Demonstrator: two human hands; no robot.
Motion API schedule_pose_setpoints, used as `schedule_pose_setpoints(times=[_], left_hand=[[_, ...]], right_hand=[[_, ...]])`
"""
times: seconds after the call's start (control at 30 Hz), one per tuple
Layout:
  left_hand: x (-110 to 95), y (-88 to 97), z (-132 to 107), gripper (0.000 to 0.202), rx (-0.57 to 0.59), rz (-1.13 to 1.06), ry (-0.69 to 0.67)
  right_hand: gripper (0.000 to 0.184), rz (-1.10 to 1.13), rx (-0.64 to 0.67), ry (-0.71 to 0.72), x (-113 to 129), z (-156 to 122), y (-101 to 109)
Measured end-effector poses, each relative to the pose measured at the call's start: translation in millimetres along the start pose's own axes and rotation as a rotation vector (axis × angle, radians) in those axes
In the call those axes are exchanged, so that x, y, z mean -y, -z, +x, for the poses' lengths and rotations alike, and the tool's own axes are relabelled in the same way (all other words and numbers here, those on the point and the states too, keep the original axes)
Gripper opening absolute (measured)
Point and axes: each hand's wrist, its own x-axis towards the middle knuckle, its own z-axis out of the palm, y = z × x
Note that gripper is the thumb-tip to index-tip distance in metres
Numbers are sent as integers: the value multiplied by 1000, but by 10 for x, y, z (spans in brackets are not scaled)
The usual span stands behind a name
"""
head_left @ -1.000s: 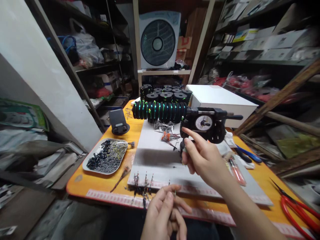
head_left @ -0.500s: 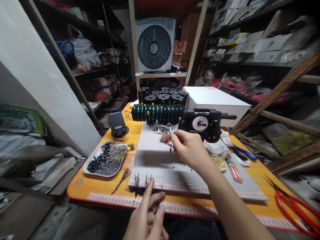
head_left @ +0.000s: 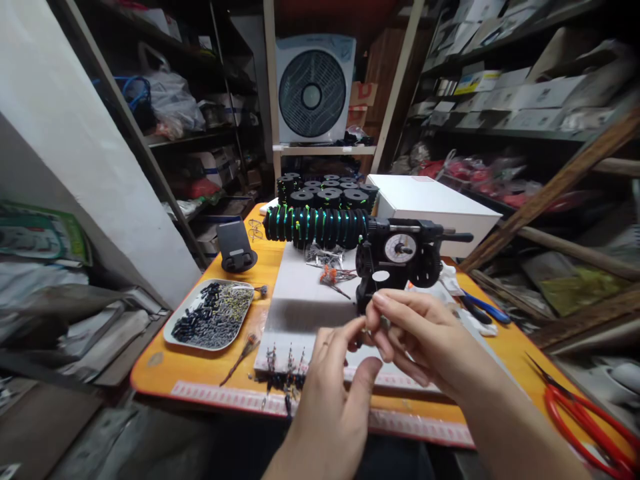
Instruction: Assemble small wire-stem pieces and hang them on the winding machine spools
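Observation:
My left hand (head_left: 335, 380) and my right hand (head_left: 420, 333) meet above the front of the white board (head_left: 300, 293). Both have closed fingertips around something small and dark that I cannot make out. Behind them stands a black winding device (head_left: 400, 248) with a round dial. A roll of black foam spools (head_left: 315, 225) wound with green line extends to its left. On the board lies a small bundle with orange tips (head_left: 330, 273), near clear plastic packets (head_left: 325, 255). Left of my left hand, small wire pieces (head_left: 287, 367) stand along the board's front edge.
A white tray (head_left: 170, 337) of small dark and yellowish parts sits at the left. Red-handled scissors (head_left: 575, 413) lie at the right edge, blue pliers (head_left: 485, 308) further back. Behind are more foam spools (head_left: 327, 193), a white box (head_left: 435, 193) and a fan (head_left: 314, 87).
My right hand has left the orange-tipped bundle and come down toward me. My left hand has risen and moved right, so the two now meet.

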Motion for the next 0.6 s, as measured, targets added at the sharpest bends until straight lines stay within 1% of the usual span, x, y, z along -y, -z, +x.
schedule_pose_setpoints(times=[0.03,0.1,0.13,0.23,0.27,0.3,0.33,0.4,0.43,0.5,0.6], left_hand=[[-7,-38,20,25,26,-44,32],[23,-117,-2,34,65,-210,128],[64,-157,-41,40,102,-350,190],[257,-261,-212,50,270,-934,366],[325,-281,-270,52,308,-1096,411],[383,-290,-322,54,340,-1208,470],[426,-286,-366,54,343,-1271,542],[461,-245,-427,52,352,-1309,662],[459,-214,-448,51,345,-1300,702],[440,-149,-483,49,346,-1247,741],[436,-84,-543,53,360,-1092,782]], right_hand=[[38,47,4,-9,1,-6,-9],[40,143,-3,-33,-30,5,-22],[41,191,-13,-47,-58,20,-26],[42,315,-52,-87,-156,69,-25],[42,343,-57,-100,-182,82,-22],[42,363,-57,-111,-203,91,-19],[42,378,-52,-122,-216,97,-15],[41,395,-43,-138,-229,101,-6],[40,401,-44,-142,-231,100,0],[39,409,-55,-145,-234,94,13],[37,413,-75,-151,-246,84,37]])
